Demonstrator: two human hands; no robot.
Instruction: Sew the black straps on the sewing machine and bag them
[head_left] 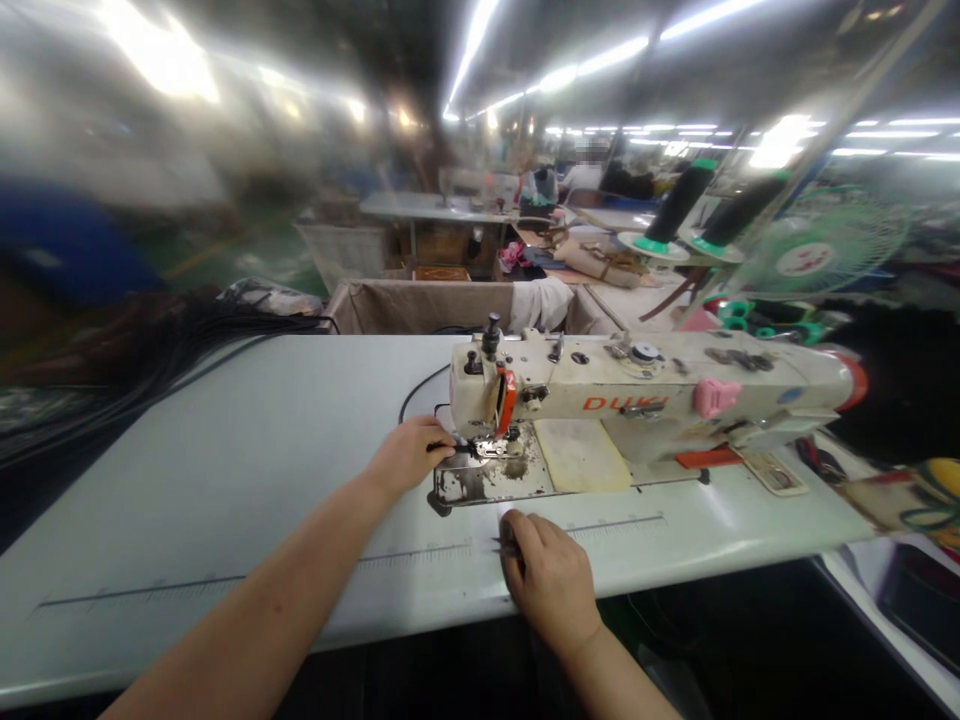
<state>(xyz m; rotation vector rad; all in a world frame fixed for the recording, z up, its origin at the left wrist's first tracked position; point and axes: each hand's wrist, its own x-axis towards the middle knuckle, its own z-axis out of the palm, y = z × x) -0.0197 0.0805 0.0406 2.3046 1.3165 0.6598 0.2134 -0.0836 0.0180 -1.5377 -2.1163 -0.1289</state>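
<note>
Work is at the needle end of an industrial sewing machine [645,385], which sits on a pale counter [225,480] with a printed ruler scale [427,553] along its front edge. The left grip [409,455] is up at the presser foot [491,448], fingers curled and pressed together, pinching a thin black cord [433,447] right beside the foot, with the thumb side toward the machine. The cord's exact path under the foot is hidden by the fingers. A thin black line curves across the counter behind this hand, probably the same cord, but that can't be confirmed. The right grip [547,580] rests on the counter near its front edge, on the ruler scale, well apart from the machine bed and nearly closed, fingers together on a short dark piece [506,546] whose shape is mostly hidden. A bundle of black cords [225,340] lies at the far left end of the counter. Thread cones [679,200] stand on a stand behind the machine, next to a small fan [806,255].
</note>
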